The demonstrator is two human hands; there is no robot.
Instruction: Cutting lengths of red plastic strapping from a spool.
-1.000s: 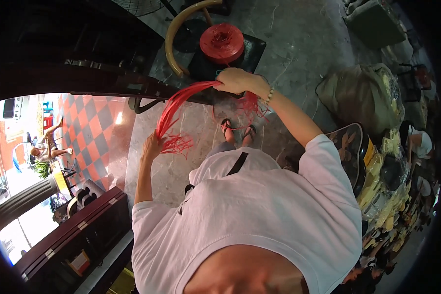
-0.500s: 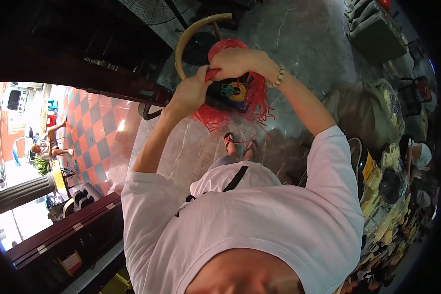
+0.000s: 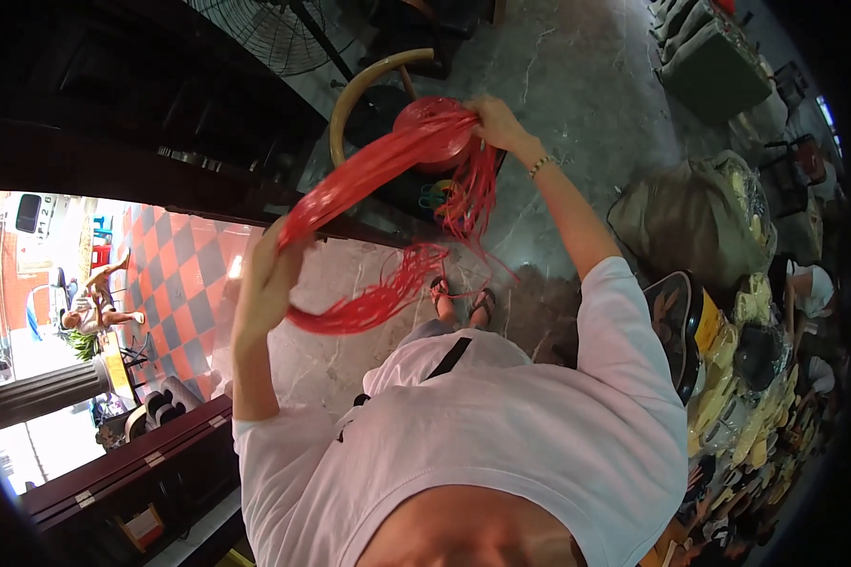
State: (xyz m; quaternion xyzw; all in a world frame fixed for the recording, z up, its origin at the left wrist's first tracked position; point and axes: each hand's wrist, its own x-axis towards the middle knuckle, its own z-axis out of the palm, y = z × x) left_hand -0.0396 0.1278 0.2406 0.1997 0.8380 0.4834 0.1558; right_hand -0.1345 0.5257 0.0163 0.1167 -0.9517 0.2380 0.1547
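A thick bundle of red plastic strands [image 3: 364, 180] stretches between my two hands. My left hand [image 3: 269, 279], a little blurred, is closed around it at the left, and the loose ends hang in a curve below that hand. On the right, my right hand [image 3: 501, 125] grips the bundle at its other side, with more frayed strands dangling beneath. Behind the bundle sits a round red roll [image 3: 452, 156], partly covered by the strands. Just under it lies a small teal and yellow item [image 3: 435, 196], half hidden.
A curved wooden chair rail [image 3: 343, 104] and a wire fan [image 3: 265, 33] stand beyond. Dark wooden furniture [image 3: 95, 142] borders the left. At the right are a covered bulky heap [image 3: 681, 227] and plastic-wrapped goods [image 3: 747, 378]. Outside, a person [image 3: 95, 307] sits by checkered tiles [image 3: 175, 255].
My hands were close together over the roll. Now my left hand has swung down and left, drawing out the red strands, while my right hand has shifted slightly right.
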